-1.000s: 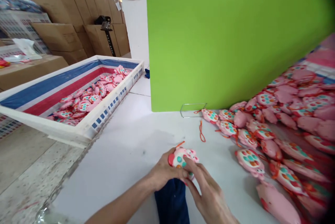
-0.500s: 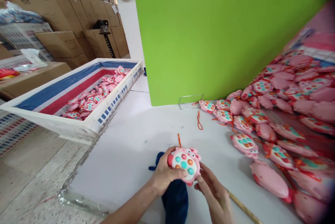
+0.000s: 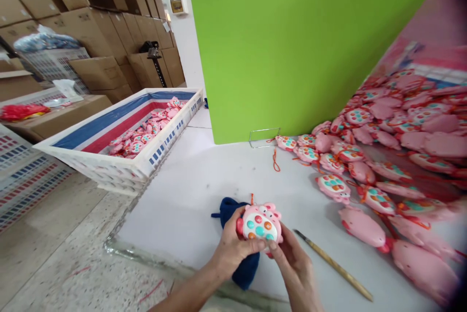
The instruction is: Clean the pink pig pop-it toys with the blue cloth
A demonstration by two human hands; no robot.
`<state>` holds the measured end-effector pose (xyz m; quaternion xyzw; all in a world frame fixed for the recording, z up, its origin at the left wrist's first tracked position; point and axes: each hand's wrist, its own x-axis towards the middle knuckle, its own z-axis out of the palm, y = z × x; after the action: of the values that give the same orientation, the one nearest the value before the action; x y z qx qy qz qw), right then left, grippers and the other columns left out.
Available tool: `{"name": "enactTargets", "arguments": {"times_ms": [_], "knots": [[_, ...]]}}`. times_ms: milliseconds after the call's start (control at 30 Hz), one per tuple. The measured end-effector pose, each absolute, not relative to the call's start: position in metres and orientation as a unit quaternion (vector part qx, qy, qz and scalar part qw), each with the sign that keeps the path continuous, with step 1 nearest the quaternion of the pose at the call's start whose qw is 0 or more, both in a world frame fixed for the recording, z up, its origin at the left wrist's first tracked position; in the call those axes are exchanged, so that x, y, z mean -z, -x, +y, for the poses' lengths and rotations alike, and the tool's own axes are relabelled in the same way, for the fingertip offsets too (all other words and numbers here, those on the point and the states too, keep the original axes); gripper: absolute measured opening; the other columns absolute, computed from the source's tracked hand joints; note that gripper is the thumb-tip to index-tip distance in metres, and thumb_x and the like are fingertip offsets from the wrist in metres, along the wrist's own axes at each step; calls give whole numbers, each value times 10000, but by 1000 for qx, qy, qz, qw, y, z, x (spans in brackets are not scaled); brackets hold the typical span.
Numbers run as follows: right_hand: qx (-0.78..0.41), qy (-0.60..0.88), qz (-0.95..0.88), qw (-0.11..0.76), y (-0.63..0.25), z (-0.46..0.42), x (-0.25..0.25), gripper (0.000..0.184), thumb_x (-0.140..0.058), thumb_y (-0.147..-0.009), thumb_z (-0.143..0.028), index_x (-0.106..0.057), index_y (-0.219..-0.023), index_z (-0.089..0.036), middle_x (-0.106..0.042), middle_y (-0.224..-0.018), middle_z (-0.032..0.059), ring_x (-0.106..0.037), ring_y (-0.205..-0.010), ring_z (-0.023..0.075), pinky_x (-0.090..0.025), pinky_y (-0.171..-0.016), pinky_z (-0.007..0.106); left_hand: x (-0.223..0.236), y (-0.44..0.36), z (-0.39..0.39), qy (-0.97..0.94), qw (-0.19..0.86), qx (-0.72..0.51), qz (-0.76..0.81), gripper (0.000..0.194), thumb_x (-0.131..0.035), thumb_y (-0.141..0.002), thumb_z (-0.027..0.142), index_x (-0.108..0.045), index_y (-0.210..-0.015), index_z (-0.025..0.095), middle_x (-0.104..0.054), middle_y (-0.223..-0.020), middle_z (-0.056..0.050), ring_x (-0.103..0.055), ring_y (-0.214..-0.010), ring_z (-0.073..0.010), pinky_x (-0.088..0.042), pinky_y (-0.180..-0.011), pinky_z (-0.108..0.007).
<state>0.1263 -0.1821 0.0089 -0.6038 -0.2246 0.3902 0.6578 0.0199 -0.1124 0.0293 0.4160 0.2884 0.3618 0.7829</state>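
Note:
A pink pig-shaped toy (image 3: 260, 223) with a white face of coloured buttons and an orange cord is held face up between both my hands, low in the middle of the view. My left hand (image 3: 230, 247) is closed round its left side, thumb on the edge. On the toy's lower right side my right hand (image 3: 294, 268) is closed, fingertips against the rim. A dark blue cloth (image 3: 226, 211) lies on the white table (image 3: 189, 190) under my hands.
A heap of the same pink toys (image 3: 372, 156) covers the table's right side. A thin wooden stick (image 3: 333, 266) lies right of my hands. A white crate (image 3: 120, 168) with more toys stands at the left. A green panel (image 3: 292, 49) rises behind; cardboard boxes (image 3: 87, 25) are stacked far left.
The toy has been lifted off the table and turned face up in both hands. The view has shifted, showing the blue cloth and the stick more fully.

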Motion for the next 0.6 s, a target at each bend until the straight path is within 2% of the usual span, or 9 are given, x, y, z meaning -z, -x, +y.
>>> {"name": "enactTargets", "arguments": {"times_ms": [100, 233, 433, 600], "knots": [[-378, 610, -236, 655, -124, -190, -11, 552, -685, -691, -494, -594, -1151, -202, -692, -1081, 83, -651, -953, 260, -556, -724, 311, -28, -18, -121, -413, 787, -366, 276, 618, -799, -593, 180, -502, -1135, 183, -637, -1015, -55, -600, -875, -181, -466, -784, -274], [-359, 618, -271, 645, -117, -198, -16, 547, -665, -707, -507, -595, -1157, -203, -704, -1045, 81, -666, -907, 258, -562, -727, 324, -29, -11, -130, -428, 774, -379, 273, 590, -783, -621, 198, -507, -1142, 187, -640, -1008, -52, -597, -884, -182, -468, -778, -268], [-373, 616, -263, 642, -109, -207, -16, 548, -674, -704, -499, -605, -1157, -198, -708, -1037, 77, -665, -880, 243, -564, -675, 294, -24, 1, -137, -433, 745, -385, 331, 632, -815, -560, 242, -520, -1114, 167, -642, -949, -52, -593, -825, -171, -484, -720, -248], [-382, 633, -241, 628, -116, -207, -10, 520, -650, -733, -494, -613, -1150, -185, -696, -1074, 86, -660, -884, 246, -557, -634, 284, -19, -1, -125, -387, 808, -320, 310, 514, -669, -719, 465, -522, -1095, 147, -643, -910, -96, -620, -701, -180, -514, -582, -283]]}}
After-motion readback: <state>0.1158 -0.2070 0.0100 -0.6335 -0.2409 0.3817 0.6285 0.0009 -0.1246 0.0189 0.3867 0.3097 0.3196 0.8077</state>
